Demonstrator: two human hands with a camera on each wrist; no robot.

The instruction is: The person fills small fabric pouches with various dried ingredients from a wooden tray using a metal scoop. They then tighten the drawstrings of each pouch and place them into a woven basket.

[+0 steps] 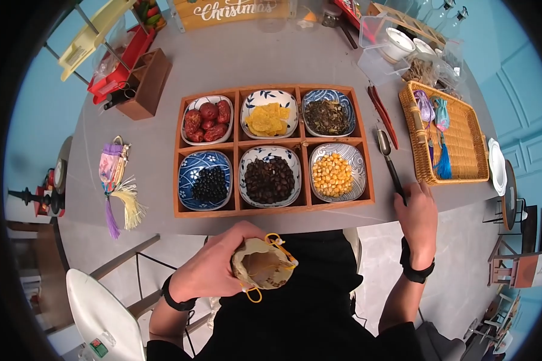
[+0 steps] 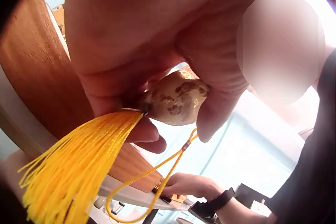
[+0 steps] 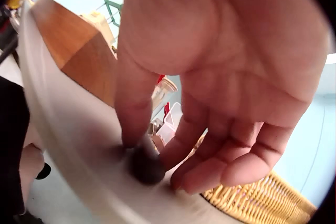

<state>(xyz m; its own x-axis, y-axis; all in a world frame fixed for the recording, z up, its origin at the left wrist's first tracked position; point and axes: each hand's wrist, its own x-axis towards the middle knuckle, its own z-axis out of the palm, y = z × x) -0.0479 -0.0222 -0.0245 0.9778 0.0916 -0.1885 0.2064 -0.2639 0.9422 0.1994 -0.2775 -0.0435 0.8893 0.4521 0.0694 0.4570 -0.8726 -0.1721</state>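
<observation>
The drawstring pouch (image 2: pixel 178 100) sits mouth-open in your left hand (image 1: pixel 214 265), fingers curled round it, before the counter (image 1: pixel 223 66). Your right hand (image 1: pixel 420 219) pinches the handle end of the spoon (image 1: pixel 393 169), between the six-compartment wooden tray (image 1: pixel 271 211) and the wicker basket (image 1: pixel 465 135).

Pouch (image 1: pixel 262 265): pale, patterned, with yellow tassel (image 2: pixel 79 166); mouth open, facing up; gripped by left hand (image 1: pixel 206 268) at 6 o'clock. Spoon (image 1: pixel 392 170): dark handle, metal bowl toward 11 o'clock; handle pinched by right hand (image 1: pixel 418 218) at 4 o'clock.
</observation>
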